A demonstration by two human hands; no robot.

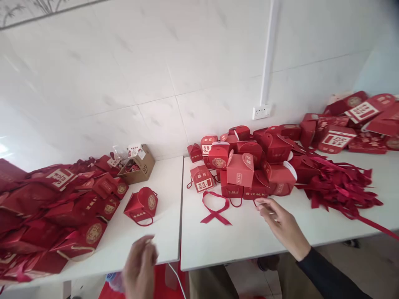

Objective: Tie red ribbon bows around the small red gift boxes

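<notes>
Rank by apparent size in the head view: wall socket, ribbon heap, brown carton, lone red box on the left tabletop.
1. Ribbon heap
2. Brown carton and lone red box: look alike, not ranked
3. Wall socket

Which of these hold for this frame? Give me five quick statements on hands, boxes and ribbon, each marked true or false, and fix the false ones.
1. The right hand is nearer the ribbon heap than the left hand is. True.
2. The looped ribbon lies on the right table with its ends crossed. True.
3. The right hand grips the looped ribbon. False: its fingertips are at the front of the stacked boxes, apart from that ribbon.
4. The cardboard box stands on the left table. True.
5. The left hand rests on the stacked boxes. False: it is away from them, by the left table's front edge.
</notes>
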